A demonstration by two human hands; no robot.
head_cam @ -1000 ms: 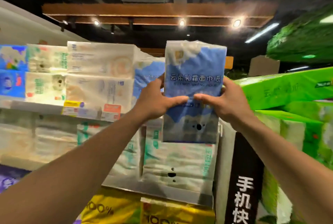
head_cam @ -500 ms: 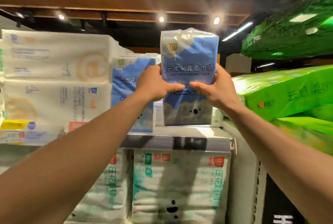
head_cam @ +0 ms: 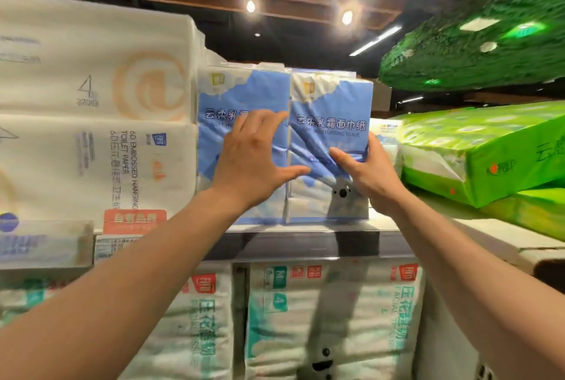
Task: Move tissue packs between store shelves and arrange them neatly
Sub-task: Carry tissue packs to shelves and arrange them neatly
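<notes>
Shelf [head_cam: 305, 246]: two blue packs stand upright at the front edge, touching. Right pack [head_cam: 331, 98] is near the shelf's right end. Right hand [head_cam: 367, 174] grips its side, thumb creasing the film. Left hand [head_cam: 253, 159] lies flat, fingers spread, pressing left pack [head_cam: 227, 98]. Risk: an uneven push tips a tall pack forward off the edge.

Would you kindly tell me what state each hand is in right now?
Left hand: open, fingers spread flat against the left blue tissue pack.
Right hand: grips the right blue tissue pack by its right edge.
</notes>
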